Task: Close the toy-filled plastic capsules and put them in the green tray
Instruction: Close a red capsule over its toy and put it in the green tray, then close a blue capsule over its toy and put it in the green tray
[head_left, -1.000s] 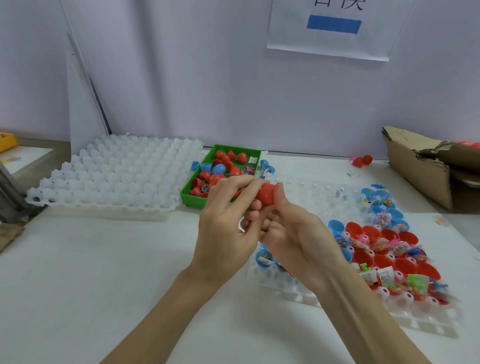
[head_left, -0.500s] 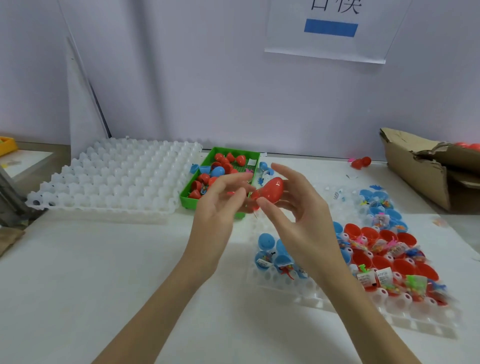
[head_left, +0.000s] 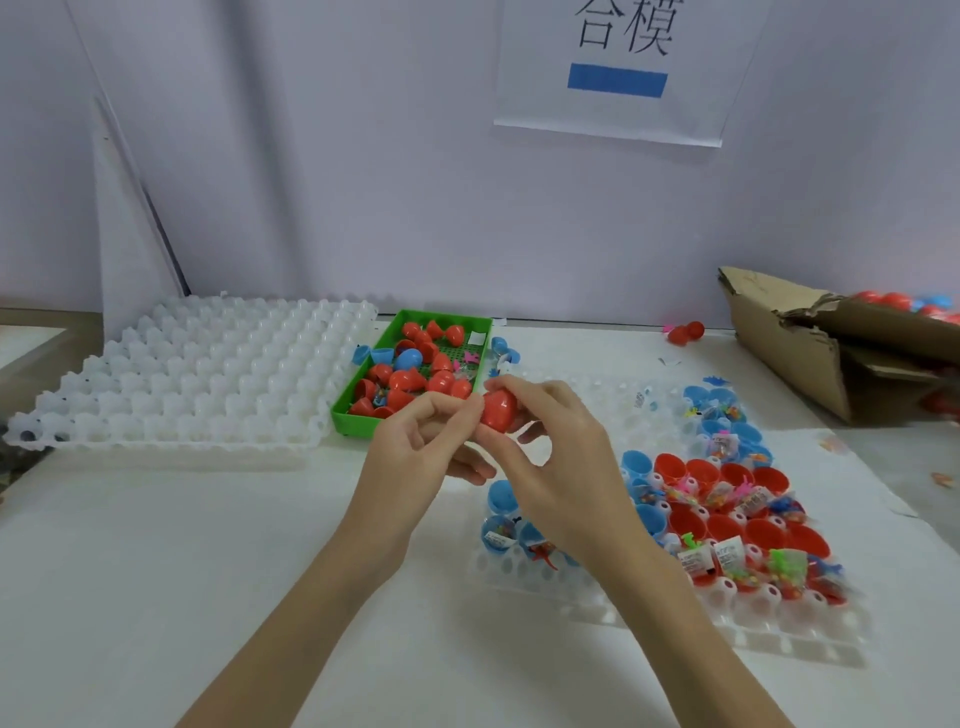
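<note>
right hand (head_left: 563, 467): pinching red capsule (head_left: 497, 410) | left hand (head_left: 415, 454): fingertips curled onto capsule | just beside green tray (head_left: 358, 421)

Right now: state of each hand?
Left hand: fingers curled, touching the red capsule.
Right hand: pinching the red capsule.

left hand (head_left: 415, 447), right hand (head_left: 561, 467), fingers curled, touching

White paper sign (head_left: 613, 73) on wall: "合模", blue bar beneath.
</note>
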